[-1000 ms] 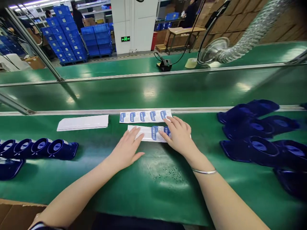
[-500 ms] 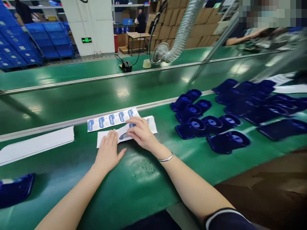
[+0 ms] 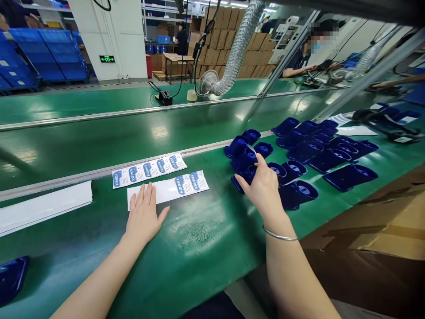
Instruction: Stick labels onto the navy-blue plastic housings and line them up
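My left hand lies flat, its fingertips pressing the left, bare end of a white strip of stickers. Two blue-and-white printed stickers show at the strip's right end. Just behind it lies a fuller sticker strip. Over to the right, my right hand reaches among dark blue plastic housings with round recessed ends. A thin pale sticker is at its index fingertip, above one housing. The thumb stands apart from the index finger, and the other fingers are partly hidden.
White paper strips are stacked at the left, with another blue part nearer me. A metal rail borders the green bench at the back. Brown cardboard stands at the lower right. A person sits across the bench.
My right hand has moved right from the sticker strip to the blue housings, with a peeled sticker at its fingertip. My left hand stays on the strip. The view has shifted slightly right.
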Demonstrator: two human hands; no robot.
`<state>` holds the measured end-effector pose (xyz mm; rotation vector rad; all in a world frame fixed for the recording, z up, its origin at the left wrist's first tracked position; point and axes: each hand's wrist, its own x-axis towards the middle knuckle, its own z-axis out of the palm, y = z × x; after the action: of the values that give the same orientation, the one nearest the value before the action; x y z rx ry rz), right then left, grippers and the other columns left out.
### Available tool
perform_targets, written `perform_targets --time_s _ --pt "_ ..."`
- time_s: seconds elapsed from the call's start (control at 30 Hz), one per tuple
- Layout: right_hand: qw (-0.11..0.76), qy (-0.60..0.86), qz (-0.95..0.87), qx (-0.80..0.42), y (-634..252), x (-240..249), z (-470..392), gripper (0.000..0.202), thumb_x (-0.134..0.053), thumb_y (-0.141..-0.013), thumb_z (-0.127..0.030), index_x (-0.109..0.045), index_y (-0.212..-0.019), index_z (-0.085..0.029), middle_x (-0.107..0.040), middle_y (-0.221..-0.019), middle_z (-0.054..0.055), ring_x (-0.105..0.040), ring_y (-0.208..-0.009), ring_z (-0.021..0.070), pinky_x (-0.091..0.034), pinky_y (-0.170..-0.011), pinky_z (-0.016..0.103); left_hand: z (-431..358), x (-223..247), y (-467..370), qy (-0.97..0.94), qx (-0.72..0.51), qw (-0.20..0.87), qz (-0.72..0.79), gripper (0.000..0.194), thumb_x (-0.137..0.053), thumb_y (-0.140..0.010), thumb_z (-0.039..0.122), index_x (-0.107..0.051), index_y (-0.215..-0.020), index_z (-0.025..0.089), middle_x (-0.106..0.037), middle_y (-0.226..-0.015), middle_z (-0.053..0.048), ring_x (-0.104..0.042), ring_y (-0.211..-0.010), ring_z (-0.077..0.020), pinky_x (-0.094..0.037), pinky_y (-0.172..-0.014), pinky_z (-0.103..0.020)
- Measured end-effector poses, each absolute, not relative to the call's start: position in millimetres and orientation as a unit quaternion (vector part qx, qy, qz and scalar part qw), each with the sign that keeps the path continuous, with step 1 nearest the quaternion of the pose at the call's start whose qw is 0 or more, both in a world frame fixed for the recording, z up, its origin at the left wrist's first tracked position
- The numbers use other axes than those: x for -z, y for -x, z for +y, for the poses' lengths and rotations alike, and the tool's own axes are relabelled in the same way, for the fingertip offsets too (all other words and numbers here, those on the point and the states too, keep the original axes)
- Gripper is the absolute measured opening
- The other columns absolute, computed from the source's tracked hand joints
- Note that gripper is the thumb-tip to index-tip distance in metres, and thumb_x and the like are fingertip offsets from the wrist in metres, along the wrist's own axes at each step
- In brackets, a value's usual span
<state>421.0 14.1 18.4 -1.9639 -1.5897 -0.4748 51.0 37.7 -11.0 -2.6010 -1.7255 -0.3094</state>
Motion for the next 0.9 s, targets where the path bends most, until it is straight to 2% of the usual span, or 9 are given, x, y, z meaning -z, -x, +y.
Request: perform_targets --time_s 0.13,0.27,0.43,0.53,0.6,0.67,0.73,0.83,0.9 --pt "0.289 0.701 -0.632 0.161 -422 -10 11 0.080 -0.059 -0.095 -0.036 -0.021 -0.160 -0.008 -0.060 -0.123 0.024 -0.057 -0.110 0.0380 -0.046 -0.100 0.060 36 12 -52 0.824 0.108 -0.009 -0.557 0.079 -0.037 -0.098 0.063 -0.034 -0.159 0.012 -0.032 -0.166 -0.014 -0.023 -0.157 -0.0380 -0.021 -0.126 -0.063" --pt "0.325 0.683 -0.636 0.152 -416 -21 10 0.085 -0.063 -0.094 -0.040 -0.020 -0.160 -0.009 -0.058 -0.117 0.022 -0.058 -0.106 0.0382 -0.047 -0.098 0.061 39 15 -53 0.815 0.118 -0.023 -0.567 0.078 -0.039 -0.098 0.061 -0.035 -0.159 0.013 -0.033 -0.166 -0.016 -0.023 -0.157 -0.0388 -0.021 -0.126 -0.063" --pt "0.503 0.616 -0.602 0.073 -376 -63 12 0.104 -0.078 -0.085 -0.043 -0.010 -0.162 -0.024 -0.056 -0.122 0.017 -0.059 -0.113 0.0343 -0.053 -0.097 0.055 29 3 -60 0.791 0.224 -0.111 -0.559 0.084 -0.051 -0.094 0.061 -0.037 -0.156 0.007 -0.024 -0.168 -0.022 -0.011 -0.159 -0.0397 -0.011 -0.128 -0.061" --pt "0.599 0.495 -0.627 -0.044 -322 -82 12 0.101 -0.080 -0.085 -0.034 -0.010 -0.158 -0.033 -0.056 -0.120 0.012 -0.061 -0.112 0.0292 -0.058 -0.086 0.044 3 -20 -78 0.716 0.323 -0.392 -0.479 0.078 -0.053 -0.092 0.067 -0.048 -0.150 0.014 -0.047 -0.157 -0.022 -0.036 -0.151 -0.0374 -0.022 -0.126 -0.057" --pt "0.624 0.420 -0.651 -0.104 -285 -83 8 0.101 -0.081 -0.083 -0.026 -0.012 -0.156 -0.036 -0.055 -0.121 0.010 -0.062 -0.112 0.0270 -0.059 -0.085 0.042 -14 -38 -93 0.546 0.366 -0.649 -0.383 0.081 -0.044 -0.089 0.079 -0.058 -0.140 0.017 -0.063 -0.140 -0.020 -0.052 -0.138 -0.0355 -0.035 -0.119 -0.054" --pt "0.621 0.377 -0.672 -0.145 -255 -75 2 0.097 -0.084 -0.079 -0.022 -0.022 -0.152 -0.036 -0.056 -0.121 0.008 -0.063 -0.111 0.0268 -0.060 -0.087 0.044 -24 -54 -103 0.335 0.403 -0.803 -0.282 0.089 -0.039 -0.085 0.087 -0.065 -0.130 0.015 -0.069 -0.128 -0.020 -0.060 -0.129 -0.0353 -0.044 -0.112 -0.052" --pt "0.600 0.335 -0.708 -0.165 -238 -63 -4 0.086 -0.086 -0.076 -0.021 -0.036 -0.145 -0.034 -0.059 -0.118 0.008 -0.064 -0.112 0.0290 -0.060 -0.093 0.051 -24 -65 -103 0.189 0.458 -0.835 -0.240 0.077 -0.054 -0.085 0.080 -0.067 -0.124 0.015 -0.072 -0.122 -0.017 -0.064 -0.123 -0.0328 -0.048 -0.108 -0.048" --pt "0.588 0.252 -0.742 -0.198 -235 -56 -9 0.073 -0.086 -0.077 -0.020 -0.048 -0.137 -0.037 -0.060 -0.125 0.008 -0.064 -0.118 0.0329 -0.057 -0.099 0.061 -15 -64 -82 0.129 0.529 -0.789 -0.284 0.046 -0.078 -0.082 0.045 -0.069 -0.117 0.016 -0.076 -0.114 -0.011 -0.070 -0.109 -0.0264 -0.054 -0.101 -0.041" --pt "0.607 0.246 -0.714 -0.248 -239 -60 -9 0.057 -0.082 -0.081 -0.019 -0.056 -0.129 -0.037 -0.057 -0.133 0.008 -0.064 -0.120 0.0328 -0.058 -0.097 0.061 -12 -56 -62 0.162 0.532 -0.767 -0.321 0.047 -0.083 -0.077 0.035 -0.068 -0.117 0.015 -0.077 -0.108 -0.011 -0.072 -0.104 -0.0265 -0.054 -0.099 -0.042"
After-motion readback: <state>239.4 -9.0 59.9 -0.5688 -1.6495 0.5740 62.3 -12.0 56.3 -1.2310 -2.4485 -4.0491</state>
